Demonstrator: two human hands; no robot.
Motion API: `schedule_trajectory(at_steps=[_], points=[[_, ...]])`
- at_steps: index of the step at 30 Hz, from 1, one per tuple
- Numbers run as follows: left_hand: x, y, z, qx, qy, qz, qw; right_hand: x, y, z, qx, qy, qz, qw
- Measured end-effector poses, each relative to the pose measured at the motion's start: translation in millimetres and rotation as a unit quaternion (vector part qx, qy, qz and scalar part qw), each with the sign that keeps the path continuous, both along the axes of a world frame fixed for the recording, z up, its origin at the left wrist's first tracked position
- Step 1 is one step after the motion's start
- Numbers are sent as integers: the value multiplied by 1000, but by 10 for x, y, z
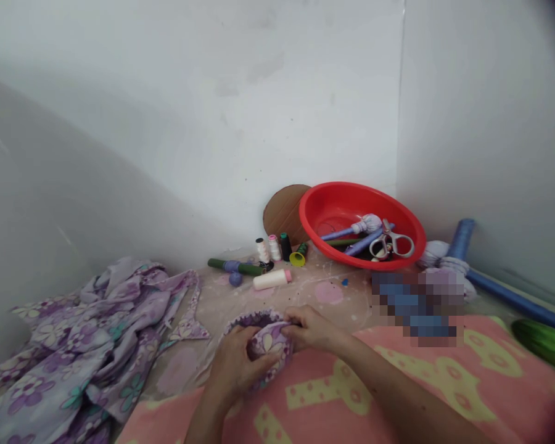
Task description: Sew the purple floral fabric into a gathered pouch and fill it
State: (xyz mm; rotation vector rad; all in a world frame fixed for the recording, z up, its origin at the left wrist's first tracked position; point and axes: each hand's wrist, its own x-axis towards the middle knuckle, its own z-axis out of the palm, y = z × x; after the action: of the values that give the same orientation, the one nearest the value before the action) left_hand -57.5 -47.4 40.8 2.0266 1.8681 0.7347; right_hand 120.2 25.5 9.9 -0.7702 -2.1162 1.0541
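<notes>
Squarely btwn hands (235,362) (311,328); floral cloth (271,343)

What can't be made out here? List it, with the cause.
Head view:
Held floral fabric: partly hidden by the left hand.
Any thread at the right hand: too small to tell.
Blue item: pixelated.
Green object: cut off by right edge.
Red basin: floor partly hidden by contents.

Passable: midway tablecloth (351,311) | obstacles: left, cloth heap (97,345); ahead, spools (274,248); right, red basin (374,205)
</notes>
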Motion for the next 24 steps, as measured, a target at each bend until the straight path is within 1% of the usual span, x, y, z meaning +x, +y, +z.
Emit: schedule_trajectory(at_steps=[2, 4, 9, 11, 13, 16, 18, 22, 24], points=[[-63, 24, -14, -9, 27, 29, 999, 19, 7, -3, -19, 30, -4, 999], [-117, 52, -39, -17, 42, 46, 998, 40, -3, 1, -22, 48, -7, 999], [-176, 93, -106, -8, 58, 55, 997, 100, -67, -5, 36, 24, -37, 998], [-167, 82, -101, -7, 24, 52, 998, 124, -77, -28, 52, 14, -47, 997], [-140, 55, -69, -13, -51, 31, 998, 141, -67, -62, 51, 14, -58, 997], [-76, 10, -6, -39, -182, -18, 982, 140, -36, -120, 10, 34, -62, 997], [-36, -2, 6, -50, -240, -33, 969, 118, -29, -148, -40, 65, -53, 996], [-3, 24, -63, -24, -302, 1, 953, 55, -75, -155, -156, 127, -1, 980], [3, 44, -106, -19, -336, 0, 942, 25, -115, -140, -183, 140, 17, 973]])
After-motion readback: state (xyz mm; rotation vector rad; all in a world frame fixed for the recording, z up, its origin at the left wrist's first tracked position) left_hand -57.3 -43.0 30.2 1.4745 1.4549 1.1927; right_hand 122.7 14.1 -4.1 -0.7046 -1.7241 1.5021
